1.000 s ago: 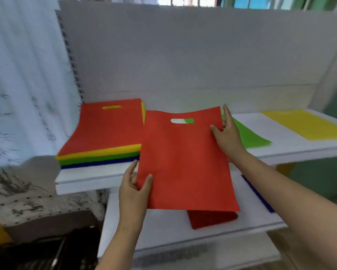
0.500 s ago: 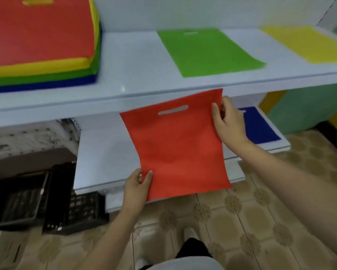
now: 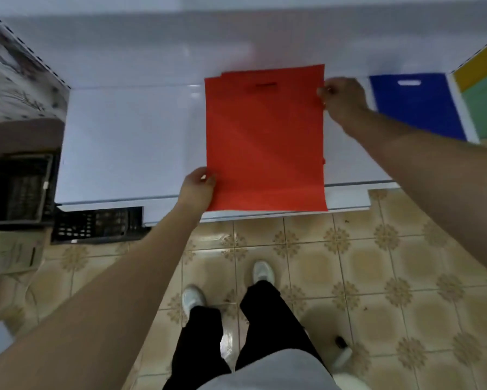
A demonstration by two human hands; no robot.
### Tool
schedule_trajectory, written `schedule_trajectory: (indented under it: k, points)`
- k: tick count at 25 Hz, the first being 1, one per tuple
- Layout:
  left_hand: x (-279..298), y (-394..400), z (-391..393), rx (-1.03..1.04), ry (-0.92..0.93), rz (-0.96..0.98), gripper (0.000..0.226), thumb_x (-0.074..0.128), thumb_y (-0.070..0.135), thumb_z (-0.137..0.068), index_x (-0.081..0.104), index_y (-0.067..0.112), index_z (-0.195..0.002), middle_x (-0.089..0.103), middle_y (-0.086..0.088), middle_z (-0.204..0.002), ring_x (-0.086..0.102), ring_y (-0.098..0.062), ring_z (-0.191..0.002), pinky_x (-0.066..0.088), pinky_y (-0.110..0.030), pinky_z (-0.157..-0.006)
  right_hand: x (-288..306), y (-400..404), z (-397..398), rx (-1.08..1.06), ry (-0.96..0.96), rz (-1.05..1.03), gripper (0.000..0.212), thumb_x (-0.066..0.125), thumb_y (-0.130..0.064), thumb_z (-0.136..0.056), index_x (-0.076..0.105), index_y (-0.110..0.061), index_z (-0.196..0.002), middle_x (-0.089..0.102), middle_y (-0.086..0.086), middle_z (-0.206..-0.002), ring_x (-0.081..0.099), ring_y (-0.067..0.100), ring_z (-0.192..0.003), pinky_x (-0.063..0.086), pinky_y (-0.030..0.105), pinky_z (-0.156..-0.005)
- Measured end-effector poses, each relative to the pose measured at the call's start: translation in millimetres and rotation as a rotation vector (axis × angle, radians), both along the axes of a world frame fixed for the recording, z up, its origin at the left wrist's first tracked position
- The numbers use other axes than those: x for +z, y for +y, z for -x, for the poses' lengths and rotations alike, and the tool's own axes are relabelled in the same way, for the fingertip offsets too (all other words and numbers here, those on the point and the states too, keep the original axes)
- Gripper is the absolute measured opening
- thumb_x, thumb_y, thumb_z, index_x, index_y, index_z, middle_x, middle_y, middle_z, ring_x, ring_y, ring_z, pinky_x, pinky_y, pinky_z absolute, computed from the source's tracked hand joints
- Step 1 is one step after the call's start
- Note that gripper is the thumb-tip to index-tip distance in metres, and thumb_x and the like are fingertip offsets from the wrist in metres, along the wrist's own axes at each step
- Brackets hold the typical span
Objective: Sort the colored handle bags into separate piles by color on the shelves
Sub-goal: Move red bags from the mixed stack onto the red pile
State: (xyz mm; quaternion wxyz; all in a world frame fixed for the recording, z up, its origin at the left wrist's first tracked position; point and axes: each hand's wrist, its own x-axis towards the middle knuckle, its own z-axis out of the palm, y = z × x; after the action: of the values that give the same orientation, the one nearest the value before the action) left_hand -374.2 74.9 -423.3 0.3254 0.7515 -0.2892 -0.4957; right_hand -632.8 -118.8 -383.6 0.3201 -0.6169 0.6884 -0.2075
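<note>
Item in hand: red handle bag [image 3: 264, 136], held flat over the lower shelf [image 3: 129, 142], its handle slot toward the back.
Position: lies on or just above a second red bag [image 3: 273, 69], whose edge shows past the top and left; the near edge overhangs the shelf front. Full contact cannot be told.
Left hand [image 3: 198, 187]: pinches the bag's near left corner, fingers curled on the edge.
Right hand [image 3: 342, 99]: grips the bag's far right edge near the top, fingers curled round it.
Red pile: begun on this shelf; at least two bags, counting the one held.
Blue pile: one blue handle bag [image 3: 416, 105] visible, flat on the same shelf to the right, well apart from the red.
Other colours: not in view here; their piles cannot be judged.
Step, by judgement: laying and squaring the red bag on its pile; letting go is not yet done.
Remaining, by judgement: amount of unsorted stock is unknown from this view.
</note>
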Motion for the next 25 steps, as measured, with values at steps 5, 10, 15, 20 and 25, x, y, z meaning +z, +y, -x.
schedule_trajectory:
  k: [5,10,15,20,25]
  points:
    - [-27,-79,27,0.209,0.205,-0.053,0.027,0.043,0.012,-0.102,0.056,0.019,-0.125,0.057,-0.005,-0.115,0.058,-0.025,-0.097,0.059,-0.037,-0.069,-42,-10,19,-0.119,0.003,-0.314,0.072,0.048,-0.054,-0.092,0.027,-0.014,-0.149,0.042,0.013,-0.146,0.048,0.025,-0.122,0.045,0.031,-0.093]
    - [-49,-118,40,0.153,0.127,-0.128,0.036,0.045,0.016,-0.102,0.048,0.016,-0.139,0.049,-0.007,-0.134,0.056,-0.031,-0.105,0.059,-0.034,-0.051,-109,48,39,-0.106,0.030,-0.448,0.079,0.056,-0.048,-0.091,0.023,-0.007,-0.150,0.034,0.017,-0.151,0.042,0.033,-0.133,0.036,0.040,-0.111]
    - [-58,-132,37,0.013,-0.061,-0.090,0.040,0.048,0.021,-0.101,0.046,0.013,-0.141,0.051,-0.008,-0.133,0.056,-0.034,-0.115,0.060,-0.038,-0.065,-119,36,43,-0.211,0.017,-0.326,0.049,0.062,-0.029,-0.089,0.051,-0.009,-0.133,0.059,0.013,-0.129,0.059,0.029,-0.113,0.047,0.038,-0.101]
    - [-66,-117,44,-0.069,-0.512,-0.094,0.064,0.063,0.036,-0.091,0.037,0.009,-0.143,0.044,-0.014,-0.136,0.047,-0.031,-0.124,0.046,-0.044,-0.099,-119,33,41,-0.139,0.146,-0.325,0.050,0.060,-0.016,-0.088,0.048,-0.005,-0.136,0.054,0.013,-0.134,0.053,0.028,-0.120,0.043,0.030,-0.098]
    - [-74,-102,56,-0.187,-0.346,-0.115,0.064,0.058,0.036,-0.090,0.035,0.013,-0.145,0.042,-0.012,-0.134,0.052,-0.032,-0.118,0.047,-0.040,-0.098,-125,44,31,-0.004,0.108,-0.419,0.046,0.052,-0.034,-0.094,0.052,-0.001,-0.126,0.059,0.015,-0.122,0.056,0.031,-0.110,0.044,0.033,-0.090]
